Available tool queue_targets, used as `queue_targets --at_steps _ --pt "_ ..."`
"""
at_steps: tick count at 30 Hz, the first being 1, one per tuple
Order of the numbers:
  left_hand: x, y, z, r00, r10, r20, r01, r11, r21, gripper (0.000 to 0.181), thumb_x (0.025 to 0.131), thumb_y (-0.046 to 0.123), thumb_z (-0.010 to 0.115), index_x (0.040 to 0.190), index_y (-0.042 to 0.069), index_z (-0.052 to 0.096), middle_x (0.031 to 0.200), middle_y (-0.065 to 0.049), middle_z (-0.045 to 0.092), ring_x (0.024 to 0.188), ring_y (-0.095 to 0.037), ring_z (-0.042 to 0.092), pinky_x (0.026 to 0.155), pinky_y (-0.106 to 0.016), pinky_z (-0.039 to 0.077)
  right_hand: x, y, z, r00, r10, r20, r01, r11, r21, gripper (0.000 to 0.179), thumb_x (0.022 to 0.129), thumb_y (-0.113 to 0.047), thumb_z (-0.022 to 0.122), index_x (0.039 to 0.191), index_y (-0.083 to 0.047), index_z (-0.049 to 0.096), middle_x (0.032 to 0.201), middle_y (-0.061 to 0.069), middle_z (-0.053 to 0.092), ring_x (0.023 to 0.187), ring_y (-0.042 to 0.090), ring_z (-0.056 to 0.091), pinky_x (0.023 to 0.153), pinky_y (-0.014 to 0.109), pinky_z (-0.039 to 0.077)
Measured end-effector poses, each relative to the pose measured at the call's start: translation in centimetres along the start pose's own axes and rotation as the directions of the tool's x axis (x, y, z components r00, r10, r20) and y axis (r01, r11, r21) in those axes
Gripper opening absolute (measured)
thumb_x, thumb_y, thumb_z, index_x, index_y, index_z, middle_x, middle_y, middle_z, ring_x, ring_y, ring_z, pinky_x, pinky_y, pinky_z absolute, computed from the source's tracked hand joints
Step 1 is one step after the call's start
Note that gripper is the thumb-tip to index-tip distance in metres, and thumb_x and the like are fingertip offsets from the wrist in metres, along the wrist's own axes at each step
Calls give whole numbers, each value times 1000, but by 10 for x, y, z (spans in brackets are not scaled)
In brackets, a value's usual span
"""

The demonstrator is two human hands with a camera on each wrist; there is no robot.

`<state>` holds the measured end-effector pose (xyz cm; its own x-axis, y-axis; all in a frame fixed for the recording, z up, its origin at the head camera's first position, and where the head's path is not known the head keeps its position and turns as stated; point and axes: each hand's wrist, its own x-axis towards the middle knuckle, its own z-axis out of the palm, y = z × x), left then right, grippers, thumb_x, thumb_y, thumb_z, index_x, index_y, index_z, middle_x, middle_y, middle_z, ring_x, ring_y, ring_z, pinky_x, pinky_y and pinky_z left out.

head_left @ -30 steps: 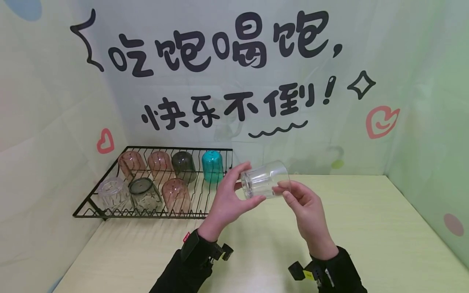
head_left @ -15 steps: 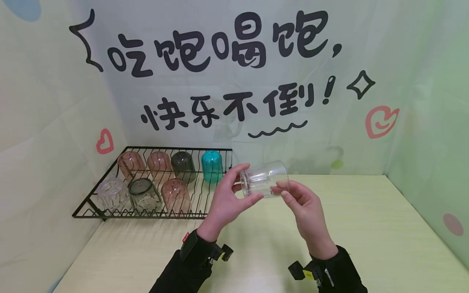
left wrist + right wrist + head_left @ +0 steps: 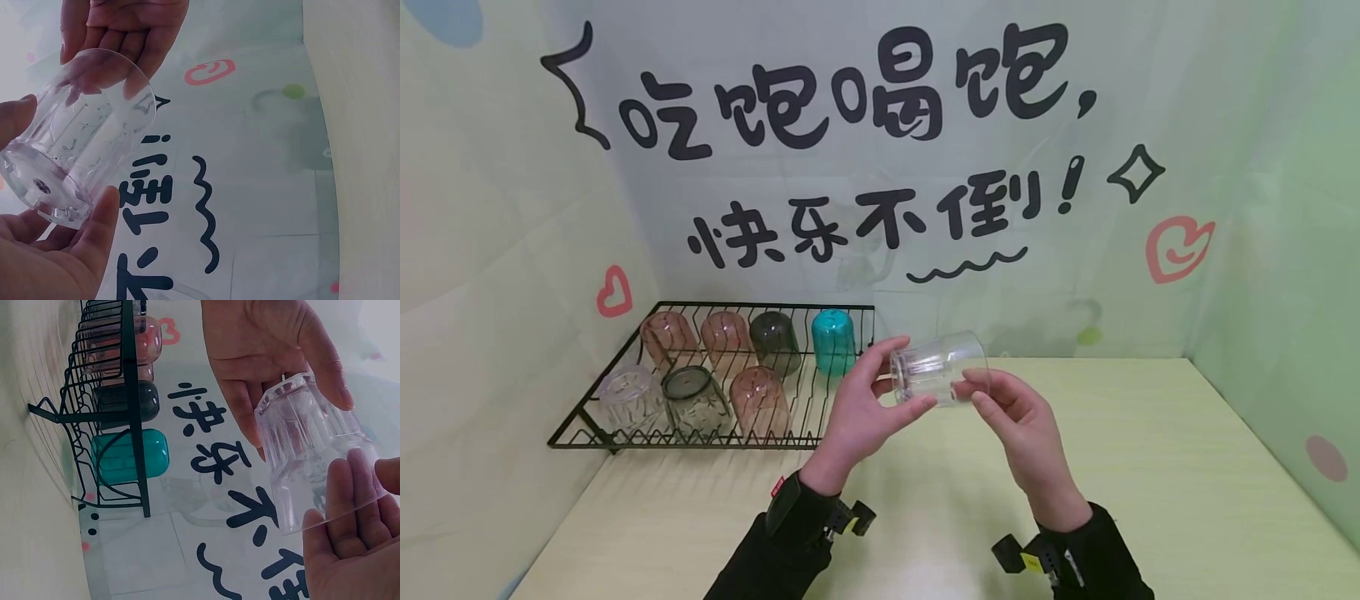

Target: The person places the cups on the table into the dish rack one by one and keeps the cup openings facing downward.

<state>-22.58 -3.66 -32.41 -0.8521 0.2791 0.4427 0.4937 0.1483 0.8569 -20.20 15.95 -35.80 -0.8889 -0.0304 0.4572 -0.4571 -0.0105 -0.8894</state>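
Observation:
Held in the air between both hands, a clear glass cup (image 3: 936,367) lies tilted on its side, mouth toward the right. My left hand (image 3: 868,404) grips its base end between thumb and fingers. At the rim, my right hand (image 3: 1018,429) pinches the wall, with the thumb outside and fingertips seen through the glass. The left wrist view shows the cup's thick base (image 3: 47,181) and a small dark mark on it. In the right wrist view the cup's fluted side (image 3: 306,437) faces the camera, with fingers of both hands around it.
A black wire rack (image 3: 715,446) stands at the back left of the pale table (image 3: 1150,467). It bears several upturned glasses, among them a teal cup (image 3: 833,342), a dark grey cup (image 3: 775,342) and a pink cup (image 3: 760,400). A lettered cloth backdrop (image 3: 1075,275) hangs behind.
Both hands keep the clear cup in nearly the same place. It has shifted very slightly left in the head view; the rack and its cups look unchanged.

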Motion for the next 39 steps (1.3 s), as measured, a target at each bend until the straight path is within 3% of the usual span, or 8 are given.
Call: queue_targets --at_steps 8,16,25,32,39 --pt "-2 0 -3 1000 -8 7 8 1000 2 65 72 19 73 129 15 42 121 -5 46 101 -24 52 81 -27 46 1 1 -6 996 -31 84 34 999 -39 37 86 -12 56 122 -8 49 110 14 57 104 25 52 87 33 44" --pt "-4 0 -9 999 -33 -12 33 999 11 65 72 18 73 129 17 43 119 -5 47 99 -25 53 78 -28 47 1 0 -12 990 -54 128 72 987 -141 42 85 -13 59 125 -14 48 113 8 57 111 22 49 98 35 35" --pt "-5 -1 -18 998 -43 -54 46 998 53 64 72 18 73 128 13 44 115 -6 49 96 -25 54 79 -30 48 0 6 -20 978 -88 192 127 971 -203 45 83 -13 61 126 -16 47 118 4 55 112 19 48 98 34 33" --pt "-1 -33 -25 996 -30 -83 38 995 94 69 69 30 76 129 21 43 116 -1 48 96 -22 52 80 -34 47 1 8 -25 973 -90 212 143 957 -252 47 83 -14 62 128 -16 46 122 2 53 114 17 46 99 33 32" --pt "-3 -34 -33 995 -20 -98 38 983 180 70 67 48 72 128 27 44 117 3 48 97 -19 51 80 -29 46 -2 -12 -24 967 -52 251 142 925 -354 50 82 -17 63 128 -15 45 125 4 51 115 19 44 99 42 31"
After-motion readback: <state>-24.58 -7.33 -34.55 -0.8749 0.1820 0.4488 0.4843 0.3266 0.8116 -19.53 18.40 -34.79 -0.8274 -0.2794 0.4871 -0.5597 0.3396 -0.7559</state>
